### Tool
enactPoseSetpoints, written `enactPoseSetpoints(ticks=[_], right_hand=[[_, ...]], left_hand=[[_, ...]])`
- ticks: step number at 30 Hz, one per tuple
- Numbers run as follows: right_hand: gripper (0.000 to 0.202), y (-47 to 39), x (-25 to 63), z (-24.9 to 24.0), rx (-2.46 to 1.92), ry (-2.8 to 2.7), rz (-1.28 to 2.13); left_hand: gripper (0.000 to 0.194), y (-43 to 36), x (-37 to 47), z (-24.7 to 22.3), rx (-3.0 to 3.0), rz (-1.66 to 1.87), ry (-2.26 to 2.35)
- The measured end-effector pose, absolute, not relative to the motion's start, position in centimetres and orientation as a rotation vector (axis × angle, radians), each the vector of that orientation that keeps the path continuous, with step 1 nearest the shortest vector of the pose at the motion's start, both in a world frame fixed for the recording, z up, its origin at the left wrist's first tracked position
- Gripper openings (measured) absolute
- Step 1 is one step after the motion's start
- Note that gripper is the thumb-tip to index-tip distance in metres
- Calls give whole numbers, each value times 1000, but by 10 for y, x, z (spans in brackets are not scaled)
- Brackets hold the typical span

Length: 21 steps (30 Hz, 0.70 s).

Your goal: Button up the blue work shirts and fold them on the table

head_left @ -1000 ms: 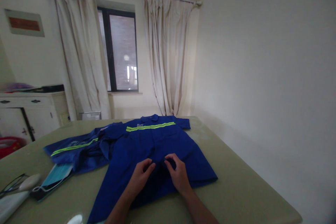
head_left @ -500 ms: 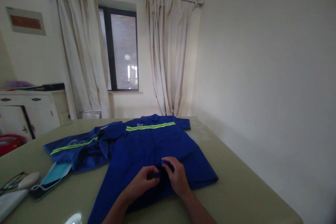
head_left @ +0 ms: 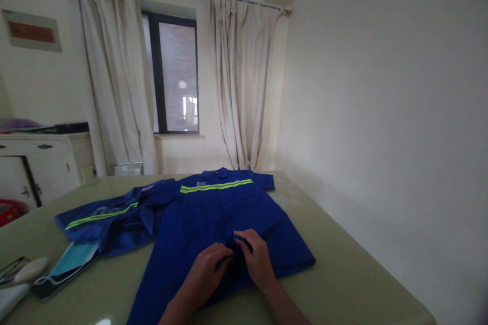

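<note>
Blue shirt (head_left: 198,223) lies front up on the green table (head_left: 343,289), collar at far end, hem towards the person, striped chest (head_left: 217,186) fairly flat. Left hand (head_left: 208,270) nearly closed, thumb and fingertips pinching cloth at the lower front. Right hand (head_left: 258,260) just beside it, thumb and forefinger curled into a narrow loop, tips nipping the front edge. Cloth between them bunched and dark; any small fastener there, cannot tell. Main risk, my judgement: both pinches take little cloth, so an edge could slip out if either hand pulls off line. Lifting both could drag the hem and crease the flat upper part. Grips at uneven heights could skew the front edges. Second blue shirt (head_left: 122,221) lies rumpled at left, right against the first; overlap unclear, so a sideways tug might catch it and shift the face mask (head_left: 79,256) beside it.
</note>
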State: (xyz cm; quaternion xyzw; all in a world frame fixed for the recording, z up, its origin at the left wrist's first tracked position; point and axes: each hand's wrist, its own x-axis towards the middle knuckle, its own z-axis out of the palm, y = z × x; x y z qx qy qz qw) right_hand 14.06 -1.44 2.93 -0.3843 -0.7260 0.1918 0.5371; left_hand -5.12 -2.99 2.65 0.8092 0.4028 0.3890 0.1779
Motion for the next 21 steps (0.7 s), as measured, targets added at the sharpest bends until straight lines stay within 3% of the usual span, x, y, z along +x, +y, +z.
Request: enactPoseSetpoints(ticks=[6, 21], right_hand=[[24, -18, 140, 33, -818, -1832, 648], [25, -22, 146, 33, -875, -1886, 773]], left_hand=[[17, -26, -53, 21, 2397, 1261, 1187], [4, -22, -54, 26, 2091, 1228, 1252]])
